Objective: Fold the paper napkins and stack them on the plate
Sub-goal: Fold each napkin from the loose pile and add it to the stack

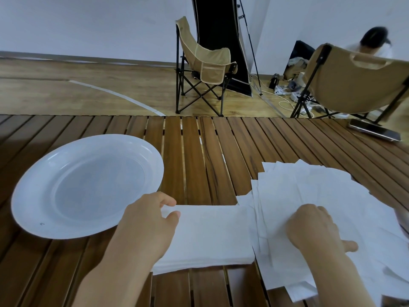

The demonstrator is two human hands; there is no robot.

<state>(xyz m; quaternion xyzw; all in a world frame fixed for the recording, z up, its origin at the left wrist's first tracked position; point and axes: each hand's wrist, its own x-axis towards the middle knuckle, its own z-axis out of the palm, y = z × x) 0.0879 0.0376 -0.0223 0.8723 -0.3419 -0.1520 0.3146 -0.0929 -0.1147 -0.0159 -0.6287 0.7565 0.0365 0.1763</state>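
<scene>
Your left hand pinches the left end of a folded napkin, thumb and fingers closed on its edge, so that grip is narrow and holding paper. The folded napkin lies on the tabletop with its long axis running left to right, from your left hand toward the loose pile of napkins on the right. Your right hand rests palm-down on that pile, fingers spread and flat, pressing, not grasping anything as far as you can see. The plate sits just beside your left hand, to its left and slightly farther away, and it is empty: no napkin lies in it yet. Your left hand is clearly the nearer one, so the coming move is probably a short carry leftward over the rim.
</scene>
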